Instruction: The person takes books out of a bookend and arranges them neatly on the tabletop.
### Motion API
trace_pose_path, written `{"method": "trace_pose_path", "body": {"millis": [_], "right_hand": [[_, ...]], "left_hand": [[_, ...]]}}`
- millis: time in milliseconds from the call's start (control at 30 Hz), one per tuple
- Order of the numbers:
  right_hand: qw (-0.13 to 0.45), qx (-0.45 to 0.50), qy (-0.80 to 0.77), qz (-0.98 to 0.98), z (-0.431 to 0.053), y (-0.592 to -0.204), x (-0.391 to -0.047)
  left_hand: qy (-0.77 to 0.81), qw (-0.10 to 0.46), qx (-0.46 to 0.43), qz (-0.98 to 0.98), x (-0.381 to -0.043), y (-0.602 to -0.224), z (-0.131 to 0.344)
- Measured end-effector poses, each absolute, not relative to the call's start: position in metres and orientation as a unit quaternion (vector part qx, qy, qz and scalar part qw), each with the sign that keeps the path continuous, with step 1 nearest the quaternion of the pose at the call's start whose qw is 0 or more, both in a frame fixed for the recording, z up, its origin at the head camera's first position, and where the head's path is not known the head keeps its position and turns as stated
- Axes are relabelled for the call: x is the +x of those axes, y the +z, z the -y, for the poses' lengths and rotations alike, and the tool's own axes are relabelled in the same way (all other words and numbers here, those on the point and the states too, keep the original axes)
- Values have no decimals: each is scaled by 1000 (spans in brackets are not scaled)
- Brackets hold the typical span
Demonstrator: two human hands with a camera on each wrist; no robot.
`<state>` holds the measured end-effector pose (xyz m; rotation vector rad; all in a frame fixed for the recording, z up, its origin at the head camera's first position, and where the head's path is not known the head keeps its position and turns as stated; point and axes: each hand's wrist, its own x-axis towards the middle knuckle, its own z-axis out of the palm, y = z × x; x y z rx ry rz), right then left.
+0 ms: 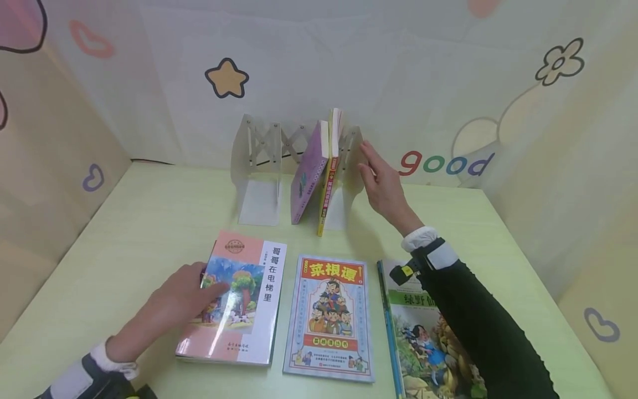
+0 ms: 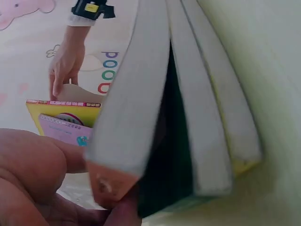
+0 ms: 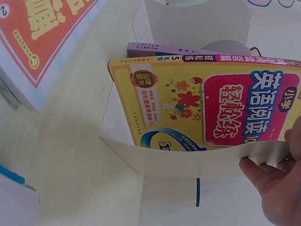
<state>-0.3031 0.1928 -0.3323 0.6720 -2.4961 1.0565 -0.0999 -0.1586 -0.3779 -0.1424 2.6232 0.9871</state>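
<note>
My left hand (image 1: 181,296) grips the left edge of a pink-and-white paperback book (image 1: 244,343), thumb on its cover. In the left wrist view, this book's page block (image 2: 134,94) is tilted up from a dark green-covered book (image 2: 174,183) below it. My right hand (image 1: 386,185) rests its fingers against the outer side of the right panel (image 1: 355,158) of a white expandable book rack. Between the panels, a purple book (image 1: 309,172) leans right against a yellow English reading book (image 3: 174,103) standing upright with a slight tilt.
An orange-and-blue comic-style book (image 1: 329,316) lies flat in the middle front. To its right, a green-and-white illustrated book (image 1: 418,332) tops another stack, partly under my right sleeve (image 1: 478,316). The rack's left panel (image 1: 241,149) stands near the back fabric wall (image 1: 164,111).
</note>
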Motion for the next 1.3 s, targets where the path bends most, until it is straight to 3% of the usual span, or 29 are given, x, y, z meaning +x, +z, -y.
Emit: {"method": "trace_pose_path", "body": {"millis": [200,500,833,1300], "right_hand": [[174,237,378,878,-193,-332,-303],[180,242,372,878,-193,-333,-303],[178,239,368,881,-193,-333,-303],[182,245,360,882,-193,-333,-302]], "left_hand": [[268,137,-47,-953,-100,-371,156],[234,139,-47,-961,-104,-373,157],[294,190,-81,-933,-111,-373,161],[318,210,-58,-923,-114,-368,166]]}}
